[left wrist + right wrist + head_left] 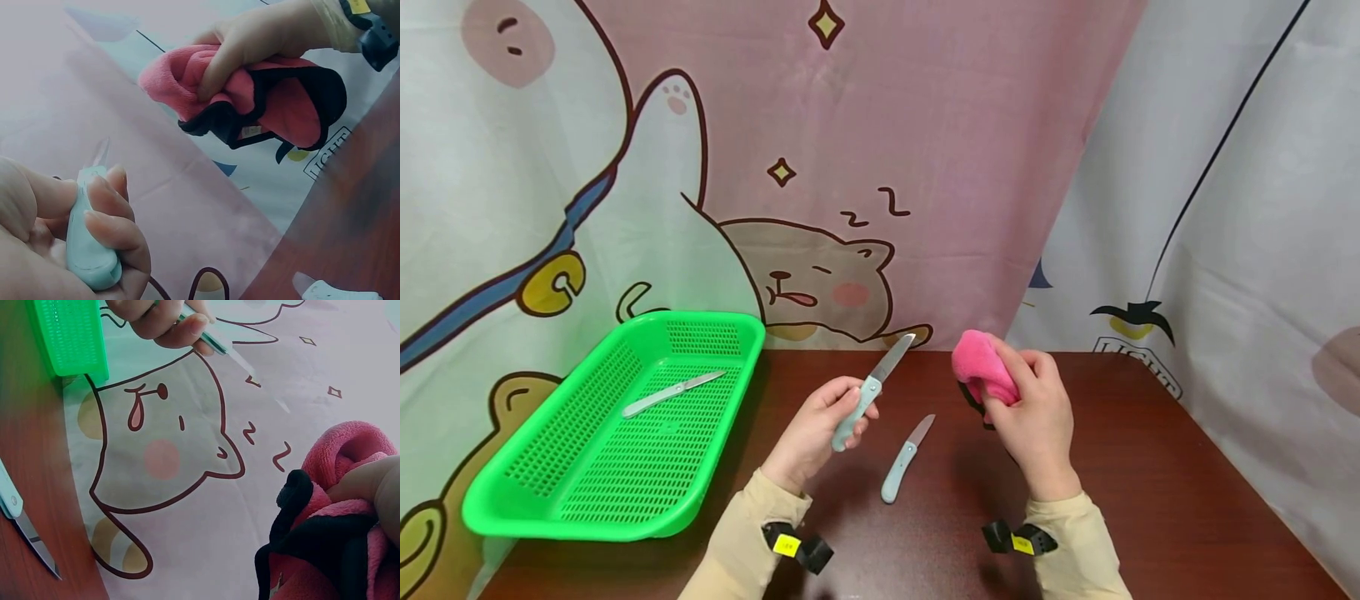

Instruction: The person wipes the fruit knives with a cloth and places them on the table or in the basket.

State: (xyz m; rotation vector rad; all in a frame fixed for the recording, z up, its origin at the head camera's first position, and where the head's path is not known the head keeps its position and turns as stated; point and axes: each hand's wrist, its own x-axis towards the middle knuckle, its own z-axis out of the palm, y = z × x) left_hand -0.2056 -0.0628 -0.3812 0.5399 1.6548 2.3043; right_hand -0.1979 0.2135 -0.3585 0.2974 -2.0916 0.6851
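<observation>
My left hand point(820, 425) grips a paring knife point(859, 413) by its pale blue-green handle, the blade slanting up and to the right. In the left wrist view, thumb and fingers wrap that handle point(94, 244). A bunched pink cloth point(981, 367) with black edging is pinched in my right hand point(1037, 417), held up over the table to the right of the blade. The right wrist view shows the cloth point(347, 447) folded around the thumb, apart from the blade. Between and below the hands, a second paring knife point(904, 467) lies on the table.
A green plastic basket point(700, 492) stands at the left with another pale-handled knife point(673, 395) inside. The brown table point(1150, 467) ends at a printed cartoon curtain point(970, 167) behind, and more curtain hangs along the right side.
</observation>
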